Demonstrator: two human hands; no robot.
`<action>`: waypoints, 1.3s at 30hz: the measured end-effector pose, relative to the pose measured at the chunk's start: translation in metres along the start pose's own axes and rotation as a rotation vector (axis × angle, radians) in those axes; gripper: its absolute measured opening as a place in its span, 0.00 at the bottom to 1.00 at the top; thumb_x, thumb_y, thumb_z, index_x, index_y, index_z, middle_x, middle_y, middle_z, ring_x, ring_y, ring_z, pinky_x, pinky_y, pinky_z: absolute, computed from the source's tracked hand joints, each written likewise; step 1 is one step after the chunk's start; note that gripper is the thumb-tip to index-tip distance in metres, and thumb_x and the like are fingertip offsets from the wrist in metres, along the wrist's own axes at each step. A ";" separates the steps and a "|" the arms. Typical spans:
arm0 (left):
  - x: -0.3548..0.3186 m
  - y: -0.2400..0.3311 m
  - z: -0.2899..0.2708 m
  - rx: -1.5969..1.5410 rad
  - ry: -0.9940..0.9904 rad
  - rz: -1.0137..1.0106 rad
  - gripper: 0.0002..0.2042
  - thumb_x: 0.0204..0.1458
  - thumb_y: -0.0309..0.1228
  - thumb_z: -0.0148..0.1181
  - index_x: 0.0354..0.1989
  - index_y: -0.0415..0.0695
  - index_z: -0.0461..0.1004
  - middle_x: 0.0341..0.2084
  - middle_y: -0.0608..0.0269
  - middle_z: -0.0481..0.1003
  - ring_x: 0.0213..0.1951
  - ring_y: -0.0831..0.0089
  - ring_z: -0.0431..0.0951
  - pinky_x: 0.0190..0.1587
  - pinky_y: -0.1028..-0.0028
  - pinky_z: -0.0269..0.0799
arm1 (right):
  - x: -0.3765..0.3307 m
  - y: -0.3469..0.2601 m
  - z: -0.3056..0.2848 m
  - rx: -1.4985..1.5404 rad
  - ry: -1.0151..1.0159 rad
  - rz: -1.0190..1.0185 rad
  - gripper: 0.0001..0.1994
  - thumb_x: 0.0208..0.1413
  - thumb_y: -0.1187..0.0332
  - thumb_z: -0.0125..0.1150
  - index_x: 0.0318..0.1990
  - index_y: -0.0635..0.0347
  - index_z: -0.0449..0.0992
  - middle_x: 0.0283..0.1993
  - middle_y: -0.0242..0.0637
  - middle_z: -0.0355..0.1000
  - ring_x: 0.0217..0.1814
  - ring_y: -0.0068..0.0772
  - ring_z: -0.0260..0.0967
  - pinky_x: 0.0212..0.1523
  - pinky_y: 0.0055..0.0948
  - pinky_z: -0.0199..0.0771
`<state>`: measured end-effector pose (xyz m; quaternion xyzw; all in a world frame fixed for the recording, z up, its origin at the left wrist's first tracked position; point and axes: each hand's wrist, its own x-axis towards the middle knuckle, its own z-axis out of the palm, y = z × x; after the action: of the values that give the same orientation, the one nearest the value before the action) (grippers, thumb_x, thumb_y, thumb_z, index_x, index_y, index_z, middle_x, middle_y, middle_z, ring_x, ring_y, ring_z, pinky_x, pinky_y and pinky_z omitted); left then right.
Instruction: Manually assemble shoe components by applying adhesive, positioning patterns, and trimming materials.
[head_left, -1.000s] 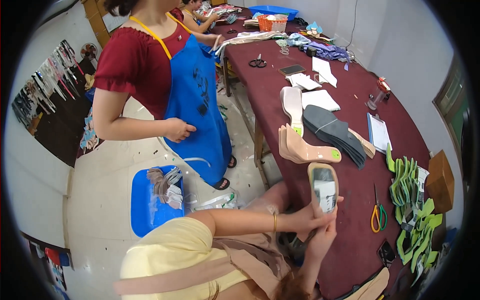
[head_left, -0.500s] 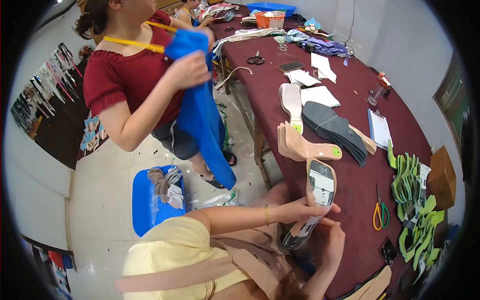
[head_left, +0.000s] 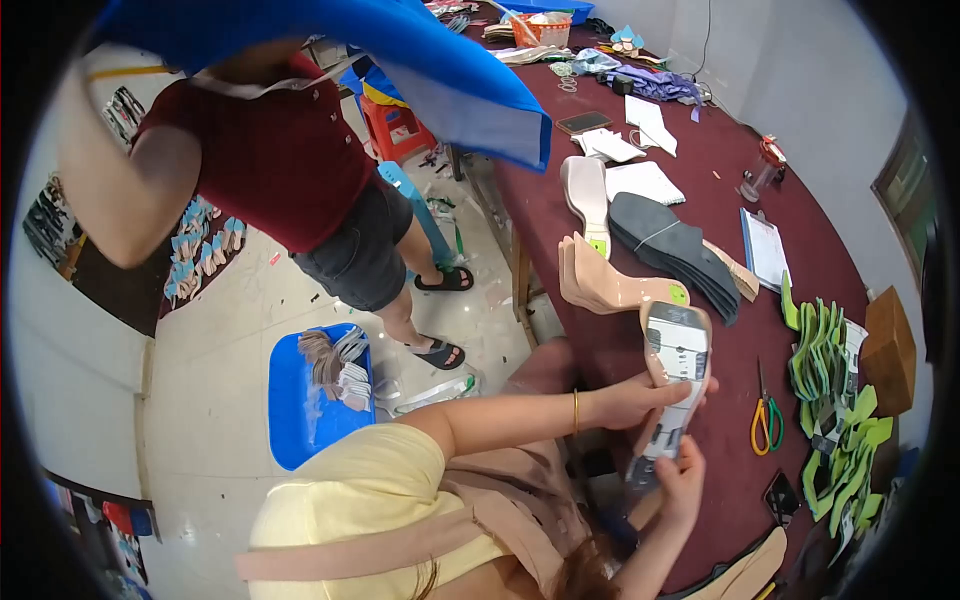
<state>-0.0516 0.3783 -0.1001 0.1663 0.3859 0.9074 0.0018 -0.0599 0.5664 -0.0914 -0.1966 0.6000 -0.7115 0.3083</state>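
Observation:
In both hands is an insole (head_left: 680, 350), its beige edge framing a white and black patterned face that points up. My left hand (head_left: 640, 398) is closed round its middle, thumb across the face. At its lower, darker end my right hand (head_left: 683, 482) grips it between thumb and fingers. Just beyond its upper end, a stack of beige insoles (head_left: 615, 285) stands on the dark red table (head_left: 728, 370). Farther back lie a pale pink insole (head_left: 586, 195) and a strapped bundle of dark grey insoles (head_left: 680, 255).
Scissors with yellow and green handles (head_left: 767, 425) and a phone (head_left: 780, 498) lie to the right. Green cut pieces (head_left: 820, 350) pile along the right edge. A blue tub (head_left: 290, 400) stands on the floor; a person in a red top (head_left: 265, 150) stands at left holding blue cloth (head_left: 440, 80).
Both hands have carried the insole to the right and slightly up; my right hand now grips its lower end. The other person has lifted and spread the blue cloth overhead.

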 end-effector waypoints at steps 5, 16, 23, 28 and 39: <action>-0.010 0.015 0.001 0.450 0.122 -0.862 0.28 0.58 0.53 0.43 0.34 0.36 0.75 0.28 0.59 0.75 0.32 0.66 0.76 0.41 0.69 0.71 | 0.016 -0.021 -0.061 -0.402 0.076 -0.036 0.09 0.51 0.72 0.59 0.39 0.65 0.71 0.30 0.27 0.69 0.31 0.15 0.62 0.33 0.18 0.64; 0.086 -0.061 -0.014 1.858 -0.398 0.189 0.07 0.44 0.36 0.56 0.27 0.53 0.80 0.25 0.67 0.76 0.35 0.64 0.74 0.47 0.65 0.60 | 0.026 0.017 -0.130 -0.782 -0.016 0.070 0.14 0.51 0.68 0.60 0.44 0.63 0.72 0.31 0.29 0.69 0.35 0.18 0.64 0.38 0.23 0.67; 0.089 -0.070 -0.011 1.813 -0.300 -0.002 0.09 0.46 0.44 0.59 0.30 0.58 0.82 0.25 0.74 0.77 0.39 0.71 0.68 0.56 0.64 0.49 | 0.027 0.006 -0.143 -0.398 0.234 0.191 0.11 0.53 0.62 0.61 0.38 0.58 0.72 0.26 0.21 0.65 0.26 0.10 0.59 0.27 0.14 0.59; 0.081 -0.073 -0.016 1.753 -0.286 0.072 0.07 0.46 0.40 0.61 0.30 0.55 0.81 0.25 0.75 0.76 0.39 0.72 0.68 0.57 0.62 0.46 | 0.012 0.015 -0.144 -0.477 0.272 0.129 0.08 0.49 0.66 0.65 0.29 0.62 0.76 0.23 0.24 0.69 0.25 0.12 0.61 0.27 0.16 0.61; 0.077 -0.076 -0.010 1.851 -0.271 0.132 0.11 0.44 0.46 0.62 0.31 0.57 0.82 0.25 0.73 0.74 0.41 0.68 0.68 0.58 0.61 0.47 | -0.005 0.023 -0.114 -0.745 0.482 0.017 0.10 0.44 0.64 0.65 0.29 0.62 0.78 0.22 0.34 0.72 0.23 0.26 0.68 0.28 0.28 0.67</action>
<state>-0.1370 0.4351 -0.1369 0.2276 0.9406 0.2106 -0.1379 -0.1254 0.6510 -0.1361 -0.1178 0.8719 -0.4696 0.0734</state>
